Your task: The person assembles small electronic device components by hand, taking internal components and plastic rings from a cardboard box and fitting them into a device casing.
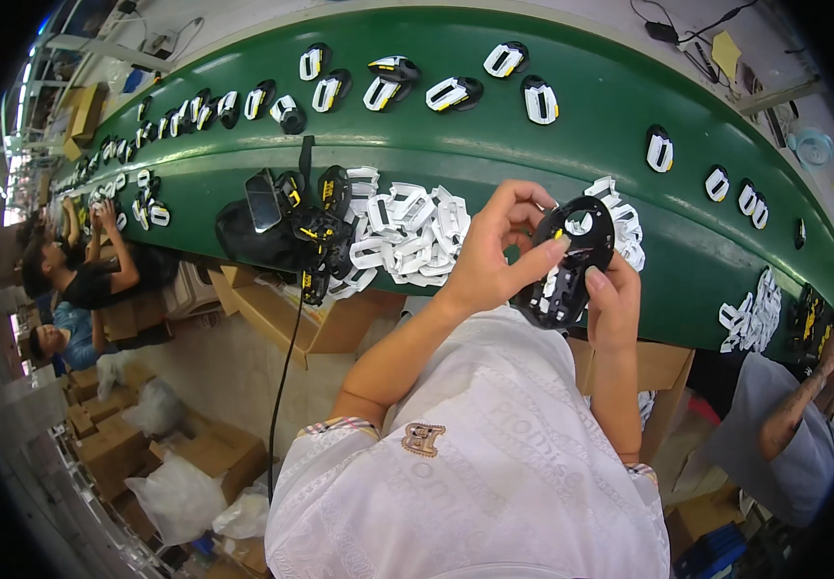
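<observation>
Between my two hands, above the near edge of the green belt, is a black oval plastic housing (586,259) with a hole toward its top. White and yellow bits show on its inner side. My left hand (506,249) is closed on the housing's left side, its thumb laid across the face. Gripping the lower right edge is my right hand (614,297), thumb in front and its other fingers mostly hidden. A heap of white plastic frames (407,230) lies left of my hands. Partly behind my right hand is a second heap of white frames (629,232).
Black-and-yellow housings (325,227) lie by a black bag (234,236) with a phone (264,201) on it. Black-and-white assembled pieces (451,94) line the green belt (591,106). Cardboard boxes (335,323) stand below its edge. Co-workers (113,275) sit left, another (784,425) right.
</observation>
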`<state>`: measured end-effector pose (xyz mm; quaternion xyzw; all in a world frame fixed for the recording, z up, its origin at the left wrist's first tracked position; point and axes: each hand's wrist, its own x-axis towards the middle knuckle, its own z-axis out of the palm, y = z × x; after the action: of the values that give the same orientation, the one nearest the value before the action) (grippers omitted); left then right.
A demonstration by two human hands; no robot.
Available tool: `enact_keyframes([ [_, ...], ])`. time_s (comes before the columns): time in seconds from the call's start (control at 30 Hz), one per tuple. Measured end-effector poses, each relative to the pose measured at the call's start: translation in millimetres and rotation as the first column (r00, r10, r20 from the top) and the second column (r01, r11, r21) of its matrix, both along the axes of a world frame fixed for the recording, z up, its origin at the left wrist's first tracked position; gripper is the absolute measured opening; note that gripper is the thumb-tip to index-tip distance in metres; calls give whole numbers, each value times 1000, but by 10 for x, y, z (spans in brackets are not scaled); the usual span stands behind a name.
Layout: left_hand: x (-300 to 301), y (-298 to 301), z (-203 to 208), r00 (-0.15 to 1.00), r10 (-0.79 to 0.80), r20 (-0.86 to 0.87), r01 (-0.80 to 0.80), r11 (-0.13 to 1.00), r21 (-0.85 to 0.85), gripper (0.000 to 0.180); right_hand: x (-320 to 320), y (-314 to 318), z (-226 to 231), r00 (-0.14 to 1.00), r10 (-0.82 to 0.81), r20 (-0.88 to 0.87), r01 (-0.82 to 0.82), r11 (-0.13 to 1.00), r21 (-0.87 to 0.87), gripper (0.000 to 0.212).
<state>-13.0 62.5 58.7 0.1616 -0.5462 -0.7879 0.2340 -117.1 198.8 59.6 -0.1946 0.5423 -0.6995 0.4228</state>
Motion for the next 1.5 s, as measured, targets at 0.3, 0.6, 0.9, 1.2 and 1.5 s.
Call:
enact_keyframes([
  [0.3,-2,107,-29,962,148,-231,-59,934,353,36,175,-57,-42,1000,-17,-19,16,1000,-15,31],
  [0.6,-75,115,-171,953,290,-88,-298,949,-102,36,81,-175,-86,1000,-10,-11,11,998,55,19],
  [0.9,-49,56,-259,967,210,-142,-215,976,-20,34,135,-260,-157,980,-81,-183,104,988,118,16],
  [1.2,25,-90,-503,995,88,44,-93,989,118,32,69,-307,-501,965,-88,-247,138,972,192,15],
  [1.5,-168,-149,-740,993,98,69,-106,986,129,29,-83,-405,-701,999,-51,6,49,989,140,25],
])
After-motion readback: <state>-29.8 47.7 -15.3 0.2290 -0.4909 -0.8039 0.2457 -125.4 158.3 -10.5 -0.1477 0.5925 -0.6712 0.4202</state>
